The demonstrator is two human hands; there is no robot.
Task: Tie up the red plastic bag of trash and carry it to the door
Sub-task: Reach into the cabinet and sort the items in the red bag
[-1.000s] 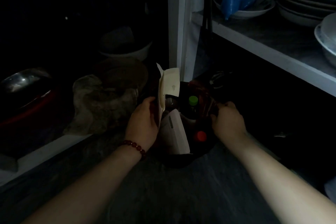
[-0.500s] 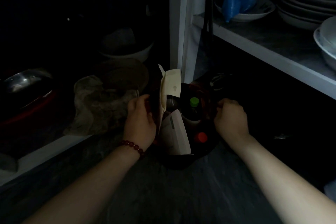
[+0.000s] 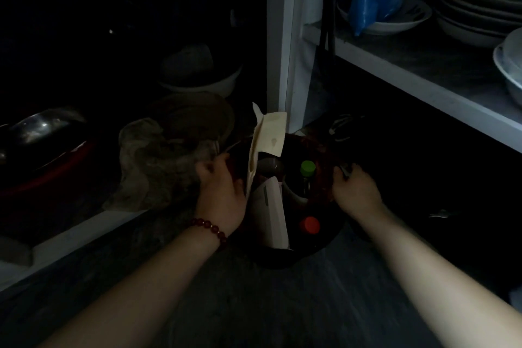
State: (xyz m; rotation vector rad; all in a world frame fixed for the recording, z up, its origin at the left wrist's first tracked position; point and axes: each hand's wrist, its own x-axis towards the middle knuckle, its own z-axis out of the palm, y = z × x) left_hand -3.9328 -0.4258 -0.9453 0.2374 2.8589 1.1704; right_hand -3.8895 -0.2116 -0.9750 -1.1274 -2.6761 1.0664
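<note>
A person's left forearm (image 3: 147, 285) and right forearm (image 3: 440, 271) are bare up to the left hand (image 3: 223, 195) and right hand (image 3: 356, 192), and the left wrist wears a single-strand bracelet (image 3: 210, 230) of round, glossy, dark red beads.

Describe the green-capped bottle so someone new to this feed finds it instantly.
Find the white cabinet post in the middle; at its foot the open red plastic bag sits between the left hand and right hand. Inside, toward the right hand, a dark bottle stands upright. Its cap is bright green, while the cap nearer the camera is red.
</note>
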